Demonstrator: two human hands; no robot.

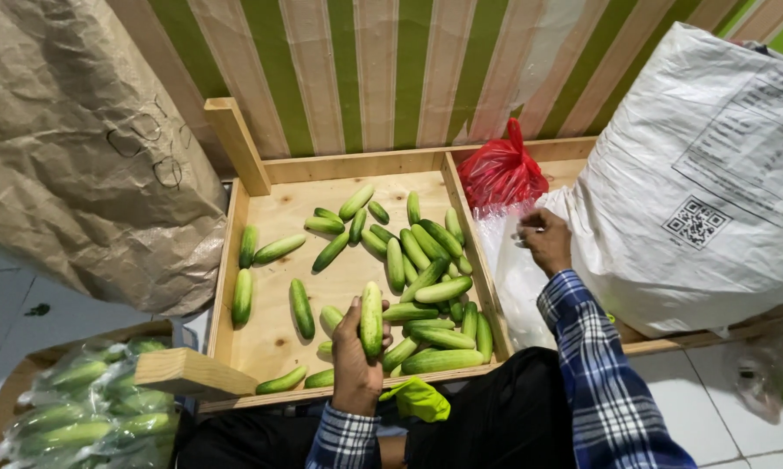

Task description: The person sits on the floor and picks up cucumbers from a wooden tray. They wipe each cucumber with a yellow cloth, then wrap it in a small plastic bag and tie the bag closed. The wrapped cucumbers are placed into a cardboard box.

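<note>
Cucumber held upright over the wooden crate.

Left hand (355,365) wraps fingers around a smooth green cucumber (371,318) above the pale plank crate (270,334) of loose cucumbers. Right hand (546,241), arm in blue plaid, pinches crinkled clear plastic bag (517,278) beside a white woven sack (670,174).

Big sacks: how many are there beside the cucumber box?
2. A brown paper sack leans left of the wooden box; a white sack lies to its right, by the right hand. The left hand holds a cucumber. More may be out of view.
</note>
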